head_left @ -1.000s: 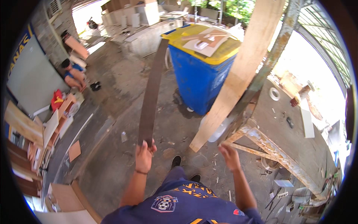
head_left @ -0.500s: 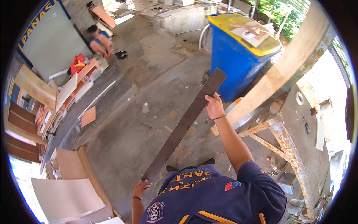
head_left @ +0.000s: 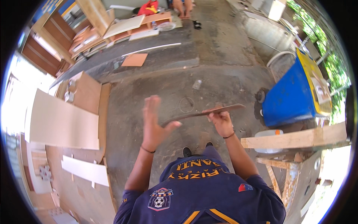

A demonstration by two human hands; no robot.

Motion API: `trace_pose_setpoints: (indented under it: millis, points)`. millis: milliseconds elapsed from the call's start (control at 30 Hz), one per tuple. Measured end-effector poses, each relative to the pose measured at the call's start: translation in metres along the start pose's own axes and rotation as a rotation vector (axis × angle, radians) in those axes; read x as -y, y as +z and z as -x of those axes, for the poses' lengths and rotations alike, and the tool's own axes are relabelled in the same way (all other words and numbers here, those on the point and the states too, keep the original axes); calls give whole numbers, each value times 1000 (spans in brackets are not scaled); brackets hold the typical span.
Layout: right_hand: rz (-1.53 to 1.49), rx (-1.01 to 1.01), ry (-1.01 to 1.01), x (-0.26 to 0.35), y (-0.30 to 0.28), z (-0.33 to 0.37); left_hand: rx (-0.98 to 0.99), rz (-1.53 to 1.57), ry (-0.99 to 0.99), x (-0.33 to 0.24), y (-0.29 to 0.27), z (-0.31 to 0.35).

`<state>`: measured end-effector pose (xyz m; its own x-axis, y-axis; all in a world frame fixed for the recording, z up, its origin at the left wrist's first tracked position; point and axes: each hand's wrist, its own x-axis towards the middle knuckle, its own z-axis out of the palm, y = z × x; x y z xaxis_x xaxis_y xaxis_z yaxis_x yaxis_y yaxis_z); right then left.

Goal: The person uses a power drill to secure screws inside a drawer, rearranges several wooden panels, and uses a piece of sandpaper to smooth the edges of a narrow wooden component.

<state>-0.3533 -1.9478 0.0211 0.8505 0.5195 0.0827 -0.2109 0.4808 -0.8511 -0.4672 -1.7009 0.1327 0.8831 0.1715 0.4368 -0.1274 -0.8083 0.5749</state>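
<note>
A long, thin dark brown strip stretches crosswise in front of me, seen nearly edge-on and bowed. My right hand grips it towards its right end, thumb and fingers closed round the edge. At the strip's left end my left hand is raised, fingers up and thumb spread out. The left fingers are slightly blurred. Whether the left thumb touches the strip cannot be made out.
A blue bin with a yellow lid stands at the right, near a wooden beam. To the left are a pale panel and a white strip on a brown work surface. A person's legs show at the far end.
My left hand has let go of the strip's lower end and opened. The strip has turned from a steep slant to nearly level and edge-on. The view has swung left.
</note>
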Motion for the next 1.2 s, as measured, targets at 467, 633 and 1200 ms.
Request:
trace_pose_setpoints:
  millis: [467, 633, 1200]
  points:
    - [309, 229, 430, 20, 68, -142, 193, -126, -160, 53, 21, -60]
    - [313, 321, 699, 29, 62, -191, 301, -91, -68, 50, 38, -122]
    - [-169, 486, 724, -14, 76, -250, 12, 231, -135, 133, 39, -158]
